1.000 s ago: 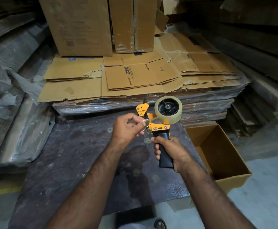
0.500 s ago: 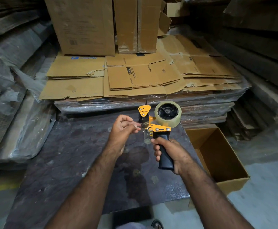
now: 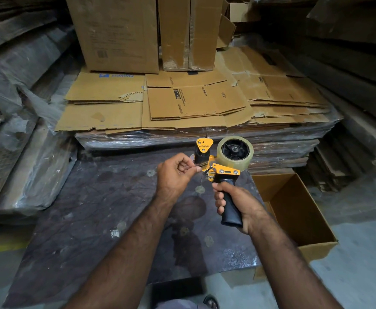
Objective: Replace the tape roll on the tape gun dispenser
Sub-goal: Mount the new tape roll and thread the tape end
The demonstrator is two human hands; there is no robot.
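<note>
Left hand [image 3: 174,172] nearer tape gun [image 3: 218,168], grip now pinching tape end.

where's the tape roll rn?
Head view, right of centre: the tape roll sits on the tape gun above the black handle gripped by the right hand. The left hand pinches at the gun's front.

Readable markings I noted:
- Orange plate [image 3: 204,146] on the tape gun [image 3: 216,168] I gripped: brand "XMUNIX", approximate; smaller line beneath was illegible.
- Flattened carton [image 3: 193,101]: "Crompton" and "CEILING FAN", printed sideways.
- Flattened carton at left [image 3: 106,90]: blue logo and word, upside down, unreadable.
</note>
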